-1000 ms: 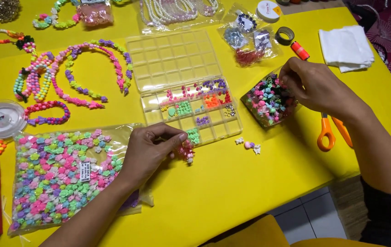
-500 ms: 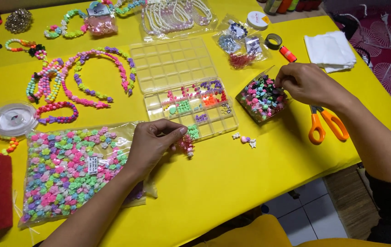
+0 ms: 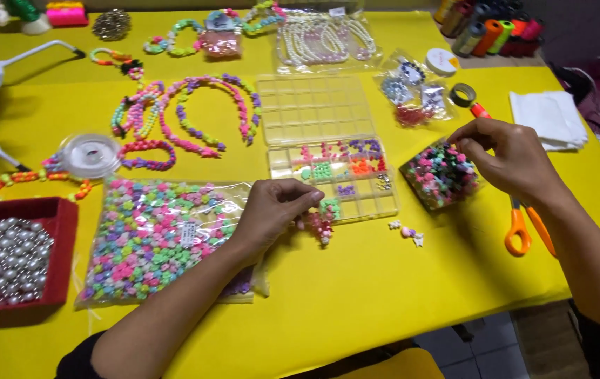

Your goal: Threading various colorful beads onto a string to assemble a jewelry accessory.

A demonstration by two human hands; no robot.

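My left hand (image 3: 272,212) rests on the yellow table (image 3: 356,295) beside a big clear bag of pastel beads (image 3: 152,242). Its fingers pinch a short strand of pink and red beads (image 3: 322,228) that hangs near the front edge of the clear compartment box (image 3: 328,151). My right hand (image 3: 509,160) hovers over a small open bag of mixed coloured beads (image 3: 440,175), its thumb and fingers pinched together at the bag's top edge. What it pinches is too small to see. A few loose beads (image 3: 406,231) lie between the hands.
Orange-handled scissors (image 3: 524,224) lie under my right wrist. A red tray of silver pearls (image 3: 12,256) sits at the left. Beaded headbands (image 3: 187,112), a cord spool (image 3: 91,154), white pearl strands (image 3: 324,38), folded white cloth (image 3: 549,116) and thread spools (image 3: 489,28) fill the far side.
The view has shifted right and down, so the red tray has come fully into sight. My right hand stays over the small bead bag and my left hand still holds the strand.
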